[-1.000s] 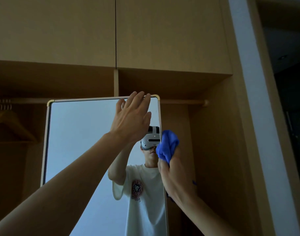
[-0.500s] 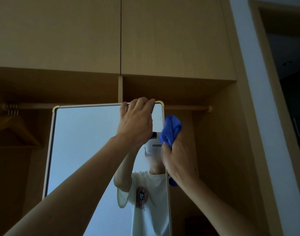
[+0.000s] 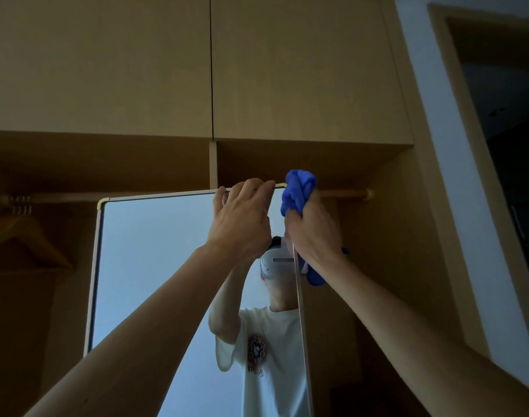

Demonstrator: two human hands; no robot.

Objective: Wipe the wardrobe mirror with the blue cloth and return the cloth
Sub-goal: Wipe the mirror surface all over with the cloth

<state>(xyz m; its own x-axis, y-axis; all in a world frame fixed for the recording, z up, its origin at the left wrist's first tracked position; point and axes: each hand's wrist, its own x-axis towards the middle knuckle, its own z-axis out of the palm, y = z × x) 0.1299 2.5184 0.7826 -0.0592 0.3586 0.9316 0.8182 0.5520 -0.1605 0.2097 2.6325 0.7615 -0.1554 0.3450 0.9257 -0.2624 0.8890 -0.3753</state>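
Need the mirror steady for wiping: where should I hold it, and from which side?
The top edge of the mirror, near its right gold corner, hooked over from the front: the frame is thin and upright, and this leaves the glass free for the blue cloth.

Both arms raised, extended forward. Fingers of left hand (image 3: 242,221) hooked over top edge of mirror (image 3: 155,266); right hand (image 3: 313,236) just beside it, fisted round blue cloth (image 3: 299,188).

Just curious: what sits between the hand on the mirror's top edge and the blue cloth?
Head view: only the gold corner cap of the mirror and a thin strip of its glass lie between the left hand and the blue cloth.
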